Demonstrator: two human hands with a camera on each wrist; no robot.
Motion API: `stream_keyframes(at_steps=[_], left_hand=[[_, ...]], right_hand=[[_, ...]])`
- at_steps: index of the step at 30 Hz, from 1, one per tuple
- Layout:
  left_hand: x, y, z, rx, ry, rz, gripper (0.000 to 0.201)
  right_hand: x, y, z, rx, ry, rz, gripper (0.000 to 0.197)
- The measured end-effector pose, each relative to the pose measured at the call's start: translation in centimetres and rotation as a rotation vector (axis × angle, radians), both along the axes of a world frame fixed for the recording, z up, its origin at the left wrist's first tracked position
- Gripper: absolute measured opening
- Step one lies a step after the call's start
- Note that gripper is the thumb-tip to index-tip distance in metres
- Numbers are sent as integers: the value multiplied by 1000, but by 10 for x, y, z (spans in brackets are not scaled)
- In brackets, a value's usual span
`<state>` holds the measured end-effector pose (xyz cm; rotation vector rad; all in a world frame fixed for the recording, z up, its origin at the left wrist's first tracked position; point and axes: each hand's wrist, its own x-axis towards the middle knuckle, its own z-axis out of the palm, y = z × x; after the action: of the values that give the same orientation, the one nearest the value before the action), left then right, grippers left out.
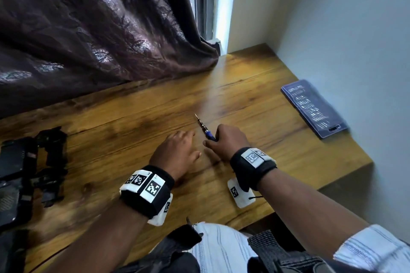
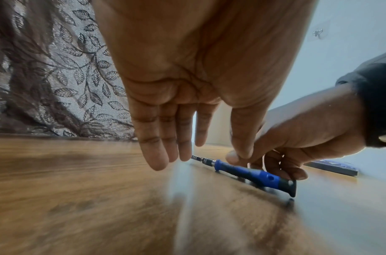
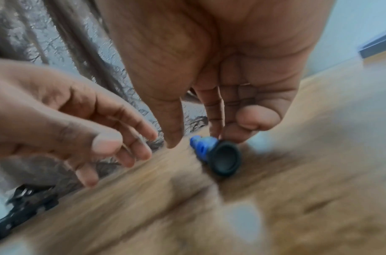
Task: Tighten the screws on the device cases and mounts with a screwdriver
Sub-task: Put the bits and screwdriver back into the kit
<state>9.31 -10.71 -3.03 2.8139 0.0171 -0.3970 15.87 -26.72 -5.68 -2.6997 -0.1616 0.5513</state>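
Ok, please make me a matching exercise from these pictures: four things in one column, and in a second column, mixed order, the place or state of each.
Things:
1. screwdriver
2. blue bit case
3. black device cases and mounts
4. left hand

Places or states:
A. at the left edge of the wooden table
B. fingers straight, holding nothing
C. low over the table, with the right hand around its blue handle
D. flat on the table beside the wall, at the right

Pairs: 1-C, 2-D, 3-A, 4-B
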Motion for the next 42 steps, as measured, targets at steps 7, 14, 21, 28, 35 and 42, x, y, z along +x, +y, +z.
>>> stream_keyframes(at_steps=[7,14,21,28,35,42], left_hand=[[12,-18,6,-19,-17,-61,54],[22,-31,8,-38,-54,-111,54],[19,-28,14,-40,-55,-106,55],[28,-20,20,-39,-84,-113,57],[53,-24,11,52,-134,-222,75],[89,-40,7,168,-84,-383,94]], right_hand=[[31,-104,19,-52,-170,-263,39],[70,-204,22,-346,-184,-433,67],[87,-211,14,-464,-148,-388,66],[61,-172,12,-456,-187,1,74],[29,-112,7,-414,-213,332,80],[33,-78,22,-422,-202,396,66]])
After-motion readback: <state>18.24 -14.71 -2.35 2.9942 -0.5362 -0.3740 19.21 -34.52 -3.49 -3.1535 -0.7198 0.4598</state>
